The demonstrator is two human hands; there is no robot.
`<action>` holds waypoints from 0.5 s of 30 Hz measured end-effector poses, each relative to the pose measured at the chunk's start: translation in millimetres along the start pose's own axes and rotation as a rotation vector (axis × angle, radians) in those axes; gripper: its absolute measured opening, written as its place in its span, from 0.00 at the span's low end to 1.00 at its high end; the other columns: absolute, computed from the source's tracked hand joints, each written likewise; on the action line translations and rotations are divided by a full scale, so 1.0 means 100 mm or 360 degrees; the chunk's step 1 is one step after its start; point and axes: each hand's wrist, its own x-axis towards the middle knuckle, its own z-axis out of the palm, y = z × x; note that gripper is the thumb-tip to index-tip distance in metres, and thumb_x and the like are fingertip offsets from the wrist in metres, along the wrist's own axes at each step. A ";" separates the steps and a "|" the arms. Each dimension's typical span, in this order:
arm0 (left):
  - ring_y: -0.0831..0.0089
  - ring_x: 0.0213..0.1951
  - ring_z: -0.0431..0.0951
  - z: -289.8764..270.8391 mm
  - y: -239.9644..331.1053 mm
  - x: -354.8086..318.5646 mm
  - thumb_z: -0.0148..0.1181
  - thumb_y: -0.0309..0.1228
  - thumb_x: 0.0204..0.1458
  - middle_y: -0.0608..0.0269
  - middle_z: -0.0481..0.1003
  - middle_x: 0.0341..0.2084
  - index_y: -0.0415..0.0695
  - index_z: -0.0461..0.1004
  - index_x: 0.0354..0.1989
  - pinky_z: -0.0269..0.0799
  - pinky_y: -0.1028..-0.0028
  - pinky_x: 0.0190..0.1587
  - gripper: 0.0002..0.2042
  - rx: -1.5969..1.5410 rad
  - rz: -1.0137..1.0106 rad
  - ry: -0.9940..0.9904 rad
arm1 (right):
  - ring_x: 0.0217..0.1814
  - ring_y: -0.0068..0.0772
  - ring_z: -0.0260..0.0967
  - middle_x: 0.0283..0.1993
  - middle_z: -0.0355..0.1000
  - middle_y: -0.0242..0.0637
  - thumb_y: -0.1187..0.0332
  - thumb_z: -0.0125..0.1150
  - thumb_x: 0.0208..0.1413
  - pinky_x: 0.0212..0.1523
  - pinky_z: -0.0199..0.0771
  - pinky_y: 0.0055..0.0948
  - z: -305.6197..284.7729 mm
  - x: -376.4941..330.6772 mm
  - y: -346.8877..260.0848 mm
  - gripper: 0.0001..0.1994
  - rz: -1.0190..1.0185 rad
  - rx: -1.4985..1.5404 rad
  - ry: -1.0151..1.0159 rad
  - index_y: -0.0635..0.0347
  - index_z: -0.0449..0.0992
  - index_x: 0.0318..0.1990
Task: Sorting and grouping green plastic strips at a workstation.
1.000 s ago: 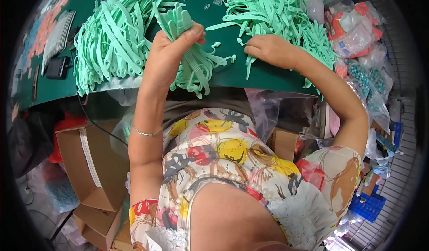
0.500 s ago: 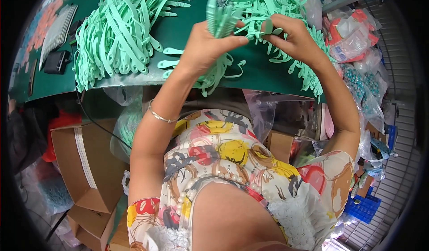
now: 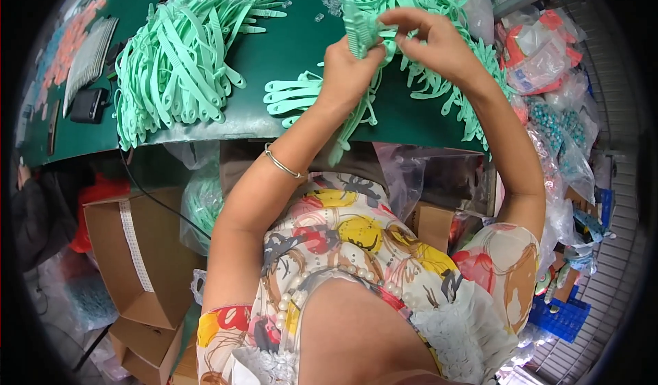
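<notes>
My left hand (image 3: 348, 73) is closed around a bundle of mint-green ridged straps (image 3: 360, 32). The ridged ends stand up above its thumb, and the thin looped ends hang below the fist. Beside the top of that bundle is my right hand (image 3: 439, 45), its thumb and forefinger apart. Whether its fingertips touch a strap is hard to see. Behind and below the right hand lies a loose pile of the same straps (image 3: 428, 1), spilling toward the table's front edge. A few more straps (image 3: 291, 95) lie side by side left of my left wrist.
A large heap of mint-green straps (image 3: 181, 63) covers the left part of the green table (image 3: 295, 42). Farther left are a dark case (image 3: 89, 107) and pale flat pieces (image 3: 89, 52). Cardboard boxes (image 3: 144, 255) stand below. Bagged goods (image 3: 541, 56) fill the right side.
My left hand has moved right and away from me with its bundle. My right hand has come up to the bundle's top, and its thumb and forefinger have parted from their pinch on a strap.
</notes>
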 end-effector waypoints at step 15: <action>0.67 0.30 0.70 -0.53 0.34 -0.27 0.56 0.24 0.39 0.61 0.73 0.24 0.39 0.72 0.30 0.63 0.70 0.37 0.07 0.0549 0.0691 -0.0890 | 0.57 0.35 0.57 0.55 0.64 0.29 0.65 0.54 0.49 0.55 0.52 0.39 -0.11 0.20 1.21 0.16 -0.0410 -0.1441 0.0228 0.45 0.71 0.48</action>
